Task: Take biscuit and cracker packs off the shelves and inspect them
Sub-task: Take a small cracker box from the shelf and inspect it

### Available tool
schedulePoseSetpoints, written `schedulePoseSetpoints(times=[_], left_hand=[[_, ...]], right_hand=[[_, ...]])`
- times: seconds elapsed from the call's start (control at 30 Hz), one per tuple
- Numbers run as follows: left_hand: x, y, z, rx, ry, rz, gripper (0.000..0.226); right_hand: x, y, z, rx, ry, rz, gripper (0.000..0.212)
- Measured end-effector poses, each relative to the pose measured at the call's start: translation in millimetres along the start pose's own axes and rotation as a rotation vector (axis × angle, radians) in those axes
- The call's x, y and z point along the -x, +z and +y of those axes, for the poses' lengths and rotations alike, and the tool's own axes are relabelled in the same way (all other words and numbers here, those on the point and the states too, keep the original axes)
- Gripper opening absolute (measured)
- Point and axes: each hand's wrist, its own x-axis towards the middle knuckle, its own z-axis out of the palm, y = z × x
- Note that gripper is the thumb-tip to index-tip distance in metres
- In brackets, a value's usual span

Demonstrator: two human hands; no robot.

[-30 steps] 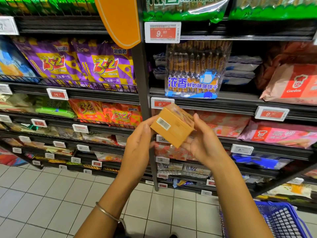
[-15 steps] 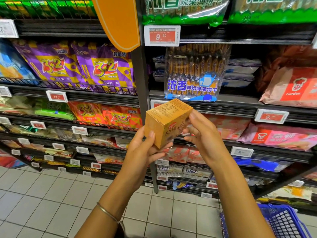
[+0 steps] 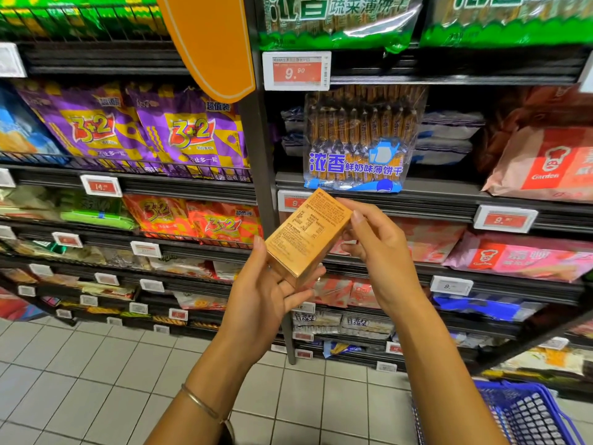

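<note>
Fingers [image 3: 301, 295] of the left hand [image 3: 266, 303] curl under the near end of a small orange box [image 3: 308, 239], thumb laid along its left edge, while the right hand [image 3: 382, 258] pinches the far right corner between thumb and fingertips. The box is held in the air in front of the shelves [image 3: 417, 200], just below a blue pack [image 3: 353, 168] of thin biscuits. It is tilted so its face of small print is turned up toward the shopper. A blue basket [image 3: 526, 412] sits low at near right, above the tiled floor [image 3: 80, 380].

The step in hand looks to be the inspection itself, with the box already off the shelf. To do it well, the grip should stay on the edges and corners, as here, so that no finger covers the printed table. The left hand should carry the weight from below, leaving the right free to turn the box face by face. Held steady and square to the eye, the fine print would be easier to read. The date stamp and the corners deserve a look too. None of the print can be read from this view.
</note>
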Motion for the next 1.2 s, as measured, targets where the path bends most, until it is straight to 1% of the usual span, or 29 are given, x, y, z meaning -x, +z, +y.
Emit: schedulePoseSetpoints(times=[0.07, 0.2, 0.3, 0.33, 0.43, 0.53, 0.63, 0.7, 0.8, 0.9, 1.03, 1.13, 1.2], left_hand=[[1, 1, 1, 0.030, 0.013, 0.011, 0.060], [2, 2, 4, 0.070, 0.062, 0.017, 0.066], [1, 4, 5, 0.059, 0.104, -0.001, 0.053], [1, 5, 5, 0.059, 0.113, -0.001, 0.052], [-3, 9, 3, 0.071, 0.143, 0.007, 0.062], [-7, 14, 2, 0.138, 0.122, 0.010, 0.061], [-9, 14, 3, 0.281, 0.067, 0.028, 0.059], [-11, 11, 3, 0.356, 0.034, 0.039, 0.058], [-16, 7, -1, 0.408, 0.003, 0.063, 0.051], [-23, 0, -5, 0.409, 0.011, 0.102, 0.041], [-26, -3, -6, 0.385, 0.018, 0.100, 0.037], [-25, -4, -5, 0.329, 0.061, 0.062, 0.047], [-26, -3, -7, 0.235, 0.096, 0.065, 0.056]], right_hand=[[0, -2, 1, -0.039, 0.021, -0.022, 0.028], [-2, -7, 5, -0.163, 0.059, -0.047, 0.027], [-3, -8, 9, -0.221, 0.069, -0.036, 0.028], [-4, -8, 10, -0.236, 0.072, -0.037, 0.028], [-4, -4, 12, -0.298, 0.091, -0.027, 0.029], [-3, -1, 13, -0.444, 0.111, -0.040, 0.030], [-3, -1, 14, -0.531, 0.117, -0.062, 0.027], [-4, -1, 14, -0.540, 0.121, -0.065, 0.027], [-6, -3, 14, -0.549, 0.136, -0.055, 0.030], [-7, -5, 16, -0.490, 0.152, -0.014, 0.019], [-9, -7, 19, -0.474, 0.200, 0.060, 0.012], [-11, -8, 20, -0.403, 0.223, 0.127, 0.022], [-11, -7, 21, -0.406, 0.254, 0.152, 0.039]])
